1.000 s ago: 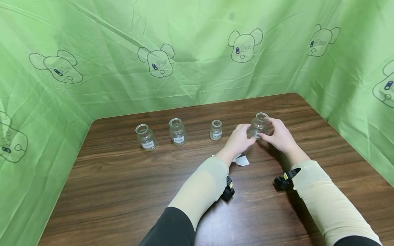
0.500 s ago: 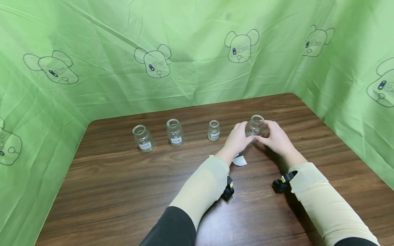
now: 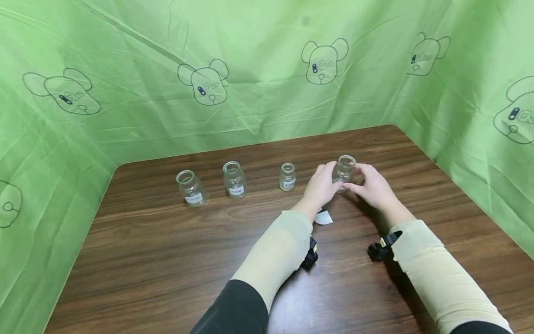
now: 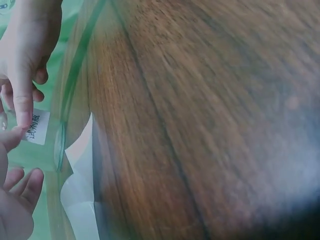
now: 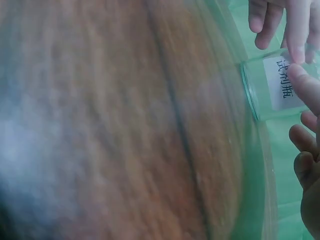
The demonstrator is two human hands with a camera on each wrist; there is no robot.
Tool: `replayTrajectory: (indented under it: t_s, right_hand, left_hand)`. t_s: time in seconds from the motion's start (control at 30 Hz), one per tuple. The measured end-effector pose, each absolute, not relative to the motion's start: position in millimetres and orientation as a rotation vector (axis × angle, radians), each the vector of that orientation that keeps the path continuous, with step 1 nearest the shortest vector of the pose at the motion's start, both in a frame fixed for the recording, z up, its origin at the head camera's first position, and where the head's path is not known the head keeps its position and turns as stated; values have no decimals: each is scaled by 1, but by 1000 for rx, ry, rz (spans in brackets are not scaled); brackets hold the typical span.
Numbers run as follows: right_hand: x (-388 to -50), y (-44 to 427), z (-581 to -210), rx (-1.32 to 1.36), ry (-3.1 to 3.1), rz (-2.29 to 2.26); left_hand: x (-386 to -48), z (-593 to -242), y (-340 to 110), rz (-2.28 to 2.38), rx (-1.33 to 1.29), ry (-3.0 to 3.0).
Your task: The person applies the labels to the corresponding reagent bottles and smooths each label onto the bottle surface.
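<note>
Between both hands a clear glass reagent bottle stands upright at the right of the table, at or just over the wood. My left hand holds its left side, and my right hand holds its right side. The two thumbs meet on the front, over a white label with printed characters. In the left wrist view the right hand reaches in from above, its thumb on the label. White paper pieces lie near the left wrist, partly hidden by it.
Three more labelled glass bottles stand to the left: a small one, a larger one and another large one. A green patterned curtain surrounds the brown wooden table at the back and sides.
The thumbs have drawn closer together across the front of the bottle. The whole head view has shifted slightly; the other bottles and the paper stay in place on the table.
</note>
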State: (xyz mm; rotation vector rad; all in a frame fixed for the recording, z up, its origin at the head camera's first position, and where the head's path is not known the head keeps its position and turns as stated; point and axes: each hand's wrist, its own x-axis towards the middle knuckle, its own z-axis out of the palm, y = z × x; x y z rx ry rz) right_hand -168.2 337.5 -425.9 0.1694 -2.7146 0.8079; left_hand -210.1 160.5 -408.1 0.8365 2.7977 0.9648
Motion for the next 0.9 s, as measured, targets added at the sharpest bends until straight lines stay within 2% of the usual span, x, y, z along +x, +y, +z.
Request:
replayTrajectory:
  t_s: [0.5,0.9]
  right_hand:
    - [-170,346,-422,239,-2780,732]
    - [-173,347,-423,340,-2738,590]
  left_hand:
    - [-212,-409,158,681,935,2892]
    - [-215,-407,158,671,942,2882]
